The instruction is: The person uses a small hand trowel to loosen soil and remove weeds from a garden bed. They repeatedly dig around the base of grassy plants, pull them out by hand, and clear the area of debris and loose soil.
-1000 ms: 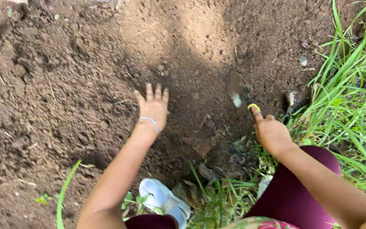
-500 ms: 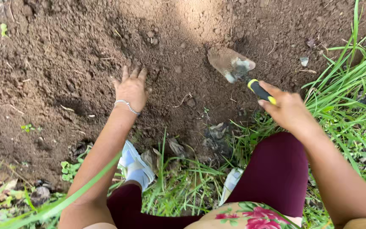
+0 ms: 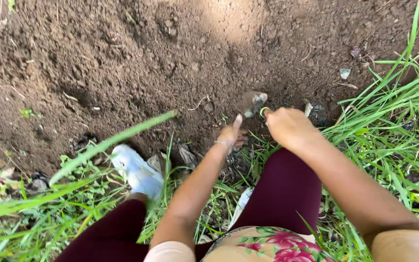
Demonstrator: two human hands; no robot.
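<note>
Just ahead of right grip (image 3: 289,127): trowel (image 3: 251,103).

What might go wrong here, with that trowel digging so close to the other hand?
The trowel blade sits right beside the left hand fingers, so a slip of the right hand may nick them. Loose soil could also flick up toward the person.

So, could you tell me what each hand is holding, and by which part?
The right hand grips a small soil-caked metal trowel by its handle; the left hand holds nothing.
</note>
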